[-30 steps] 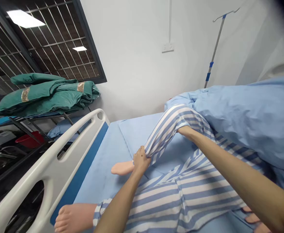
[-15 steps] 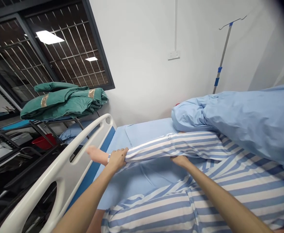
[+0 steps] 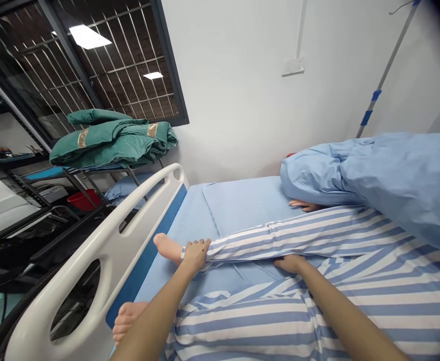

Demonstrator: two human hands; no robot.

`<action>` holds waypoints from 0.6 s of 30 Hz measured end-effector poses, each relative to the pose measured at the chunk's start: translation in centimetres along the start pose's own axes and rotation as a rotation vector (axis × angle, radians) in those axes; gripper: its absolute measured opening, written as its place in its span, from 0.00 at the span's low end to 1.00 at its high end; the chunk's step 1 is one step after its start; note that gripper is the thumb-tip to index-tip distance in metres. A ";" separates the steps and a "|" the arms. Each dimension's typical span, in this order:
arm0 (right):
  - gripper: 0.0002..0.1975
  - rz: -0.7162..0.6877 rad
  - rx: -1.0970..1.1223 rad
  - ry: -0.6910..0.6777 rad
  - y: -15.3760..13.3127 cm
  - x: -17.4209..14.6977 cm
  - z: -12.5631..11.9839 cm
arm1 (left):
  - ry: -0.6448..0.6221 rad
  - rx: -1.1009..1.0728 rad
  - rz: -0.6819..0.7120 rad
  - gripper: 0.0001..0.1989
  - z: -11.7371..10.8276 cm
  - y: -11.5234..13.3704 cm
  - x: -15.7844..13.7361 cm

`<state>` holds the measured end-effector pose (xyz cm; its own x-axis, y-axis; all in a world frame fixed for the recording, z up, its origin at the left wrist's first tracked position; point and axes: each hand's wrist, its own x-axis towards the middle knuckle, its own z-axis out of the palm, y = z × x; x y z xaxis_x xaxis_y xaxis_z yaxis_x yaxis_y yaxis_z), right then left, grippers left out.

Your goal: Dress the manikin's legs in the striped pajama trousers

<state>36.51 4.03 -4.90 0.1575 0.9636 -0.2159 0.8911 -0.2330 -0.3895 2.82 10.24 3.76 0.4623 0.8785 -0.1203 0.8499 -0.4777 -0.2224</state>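
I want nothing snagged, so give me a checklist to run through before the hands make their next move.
1. Left hand at the ankle: ok, wrapped over the far trouser leg just above the far foot.
2. Right hand placed: ok, at the near edge of that trouser leg; how far its fingers reach beneath, cannot tell.
3. Far leg straight: ok, stretched along the bed.
4. Far foot free of the footboard: cannot tell; close, contact unclear.
5. Blue quilt off the shins: ok, bunched toward the upper body.
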 end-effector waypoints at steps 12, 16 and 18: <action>0.28 -0.175 0.044 -0.196 -3.3 -5.8 -3.3 | 0.195 -0.087 -0.072 0.35 1.3 1.8 -2.6; 0.27 -0.196 0.063 -0.082 -5.1 -10.1 -3.7 | 0.466 -0.253 -0.061 0.27 1.2 3.1 -7.1; 0.25 -0.227 0.041 0.007 -6.1 -12.3 -3.4 | 0.473 -0.336 0.004 0.20 1.1 3.5 -9.7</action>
<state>30.56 -5.99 3.16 -0.0422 0.9928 -0.1120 0.8861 -0.0146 -0.4632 1.05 -0.01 3.08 0.4630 0.8178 0.3418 0.8456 -0.5231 0.1062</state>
